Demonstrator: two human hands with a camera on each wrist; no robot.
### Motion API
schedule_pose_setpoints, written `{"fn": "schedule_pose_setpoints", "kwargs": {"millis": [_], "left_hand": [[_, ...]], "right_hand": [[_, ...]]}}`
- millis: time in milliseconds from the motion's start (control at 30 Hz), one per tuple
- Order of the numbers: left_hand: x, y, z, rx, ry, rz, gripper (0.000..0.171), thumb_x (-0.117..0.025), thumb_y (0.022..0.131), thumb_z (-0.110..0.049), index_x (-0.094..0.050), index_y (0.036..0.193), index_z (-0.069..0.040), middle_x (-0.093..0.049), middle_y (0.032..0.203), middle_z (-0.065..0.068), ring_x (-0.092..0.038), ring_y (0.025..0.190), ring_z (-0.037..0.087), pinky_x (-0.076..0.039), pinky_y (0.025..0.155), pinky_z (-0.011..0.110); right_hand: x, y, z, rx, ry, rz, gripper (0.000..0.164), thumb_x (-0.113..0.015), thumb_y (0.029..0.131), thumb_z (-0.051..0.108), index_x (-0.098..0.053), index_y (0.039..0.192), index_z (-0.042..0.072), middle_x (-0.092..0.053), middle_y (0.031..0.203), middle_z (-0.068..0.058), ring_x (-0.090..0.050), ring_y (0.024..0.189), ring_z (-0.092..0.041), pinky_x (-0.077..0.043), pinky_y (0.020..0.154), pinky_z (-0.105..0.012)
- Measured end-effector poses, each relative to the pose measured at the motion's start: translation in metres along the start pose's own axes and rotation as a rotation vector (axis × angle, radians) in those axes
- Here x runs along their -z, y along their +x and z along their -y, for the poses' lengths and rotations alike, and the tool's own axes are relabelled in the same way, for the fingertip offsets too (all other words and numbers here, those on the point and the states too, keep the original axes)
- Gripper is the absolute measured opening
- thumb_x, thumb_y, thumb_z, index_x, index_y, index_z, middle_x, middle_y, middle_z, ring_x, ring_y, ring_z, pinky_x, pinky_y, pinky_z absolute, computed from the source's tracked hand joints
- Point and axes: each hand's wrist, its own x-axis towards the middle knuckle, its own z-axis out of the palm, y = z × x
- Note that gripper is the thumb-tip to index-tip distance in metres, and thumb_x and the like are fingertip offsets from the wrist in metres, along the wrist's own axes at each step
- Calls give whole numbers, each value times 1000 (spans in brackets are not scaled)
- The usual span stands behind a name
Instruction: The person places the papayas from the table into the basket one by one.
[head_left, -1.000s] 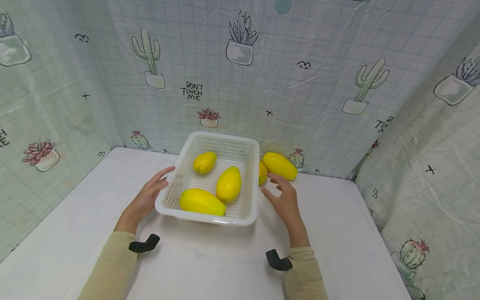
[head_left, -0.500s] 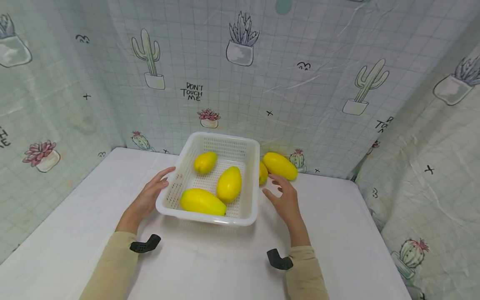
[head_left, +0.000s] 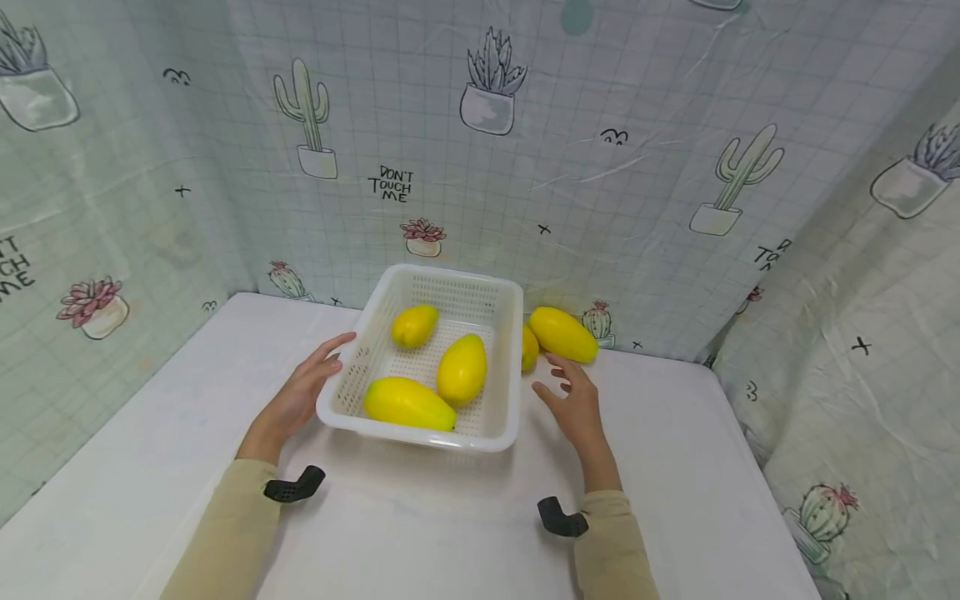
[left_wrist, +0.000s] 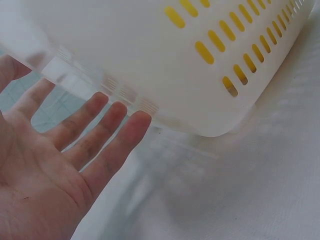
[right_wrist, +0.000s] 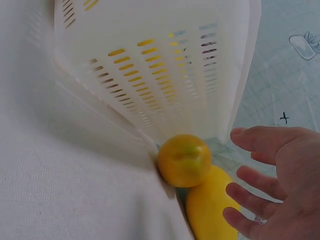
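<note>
A white perforated plastic basket (head_left: pixel 347 423) stands on the table with three yellow mangoes inside: a small mango (head_left: pixel 415 326) at the back, an upright-lying mango (head_left: pixel 462 369) at the right, and a long mango (head_left: pixel 409 403) in front. My left hand (head_left: pixel 298 397) rests its nearly straight fingertips against the basket's left side. To the right of the basket, my right hand (head_left: pixel 576 407) hovers with fingers spread and slightly bent, holding nothing. Just beyond it lie two more mangoes, a round-looking mango (right_wrist: pixel 184 160) partly hidden behind the basket in the head view and a longer mango (head_left: pixel 563 334).
The white table (head_left: pixel 420 533) meets a hanging cloth (head_left: pixel 570 183) printed with cacti along its back, and the same cloth hangs at both sides. The basket and the two outer mangoes lie close to that back cloth. A black wrist device (head_left: pixel 562 517) sits at each sleeve.
The head view has shifted slightly. Both hands, the basket and the mangoes keep practically the same places.
</note>
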Motion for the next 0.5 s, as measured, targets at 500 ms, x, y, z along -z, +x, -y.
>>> {"fn": "schedule_pose_setpoints", "kwargs": {"millis": [500], "left_hand": [[0,2,4,-6,1,-7,47,-38,96,-38,-25,141,-39,-28,150,-4,-36,131,16,-35,104,44]], "right_hand": [[-8,10,-8,-18,4,-4,52,-69,80,24,-49,128,16,-49,129,-3,-51,116,-26,-44,96,-43]]}}
